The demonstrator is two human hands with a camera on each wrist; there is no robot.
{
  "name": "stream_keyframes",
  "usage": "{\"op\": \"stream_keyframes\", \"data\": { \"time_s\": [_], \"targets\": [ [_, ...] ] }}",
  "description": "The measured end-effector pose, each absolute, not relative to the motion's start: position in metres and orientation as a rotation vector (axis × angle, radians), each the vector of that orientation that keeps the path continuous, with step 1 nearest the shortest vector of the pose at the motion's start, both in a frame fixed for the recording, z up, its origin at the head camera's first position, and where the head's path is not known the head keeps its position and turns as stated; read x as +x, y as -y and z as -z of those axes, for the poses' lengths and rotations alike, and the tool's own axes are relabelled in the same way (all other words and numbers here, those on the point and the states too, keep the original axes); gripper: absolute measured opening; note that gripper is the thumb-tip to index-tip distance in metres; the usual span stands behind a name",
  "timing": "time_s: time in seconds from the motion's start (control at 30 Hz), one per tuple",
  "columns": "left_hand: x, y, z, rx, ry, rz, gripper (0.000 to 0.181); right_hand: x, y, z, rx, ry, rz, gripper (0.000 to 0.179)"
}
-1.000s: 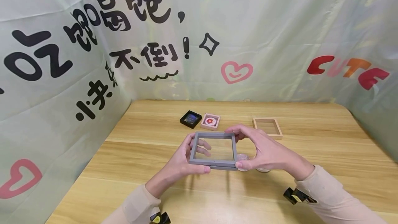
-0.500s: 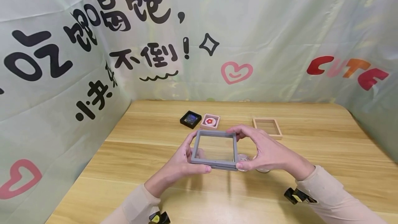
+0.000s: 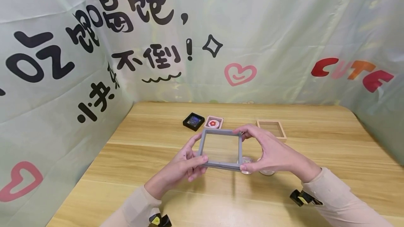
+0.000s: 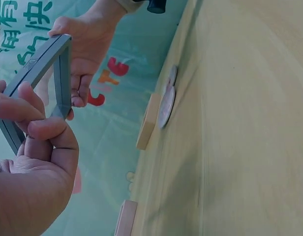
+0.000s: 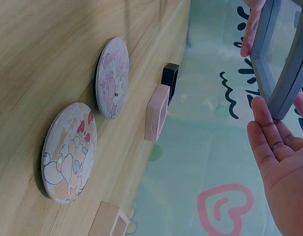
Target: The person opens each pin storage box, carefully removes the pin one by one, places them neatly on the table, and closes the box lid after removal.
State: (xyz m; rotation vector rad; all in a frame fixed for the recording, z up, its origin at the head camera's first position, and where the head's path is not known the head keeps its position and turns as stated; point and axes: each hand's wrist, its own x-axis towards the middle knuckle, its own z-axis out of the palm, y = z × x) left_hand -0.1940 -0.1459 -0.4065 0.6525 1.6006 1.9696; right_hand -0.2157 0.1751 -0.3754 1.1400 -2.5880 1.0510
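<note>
A grey rectangular frame point(image 3: 222, 164) with a see-through film window is held up over the table, tilted toward the head camera. My left hand point(image 3: 180, 166) grips its lower left corner, thumb on the front and fingers curled beneath. On the other side, my right hand point(image 3: 273, 151) pinches the right edge between the thumb at the bottom and fingers at the top. Two round badges with cartoon pictures lie flat below: a pinkish badge point(image 5: 112, 78) and an orange-and-white badge point(image 5: 69, 155). In the head view the right hand partly covers them.
Toward the back of the wooden table point(image 3: 126, 181) sit a small black frame point(image 3: 193, 121), a pink frame point(image 3: 213, 123) with a red-flower badge inside, and a light wood-coloured frame point(image 3: 272, 129). A printed cloth point(image 3: 277, 38) hangs behind and along the sides.
The grey frame has shifted slightly up and to the right. My left thumb has moved from its bottom edge onto the lower left corner, and the left fingers no longer show through the film.
</note>
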Motion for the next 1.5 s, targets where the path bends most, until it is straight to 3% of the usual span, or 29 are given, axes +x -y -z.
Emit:
{"op": "stream_keyframes", "data": {
  "time_s": [0.63, 1.17, 1.5],
  "targets": [
    [-0.195, 0.144, 0.409, 0.645, -1.686, -1.938, 0.081, -0.208, -0.175, 0.371, 1.118, 2.642, -0.948, 0.083],
    [-0.196, 0.136, 0.41, 0.643, -1.885, -1.85, 0.083, -0.207, -0.159, 0.371, 1.045, 2.633, -0.656, 0.096],
    [-0.199, 0.128, 0.414, 0.663, -1.926, -1.797, 0.07, -0.214, -0.147, 0.374, 1.027, 2.614, -0.544, 0.098]
  ]
}}
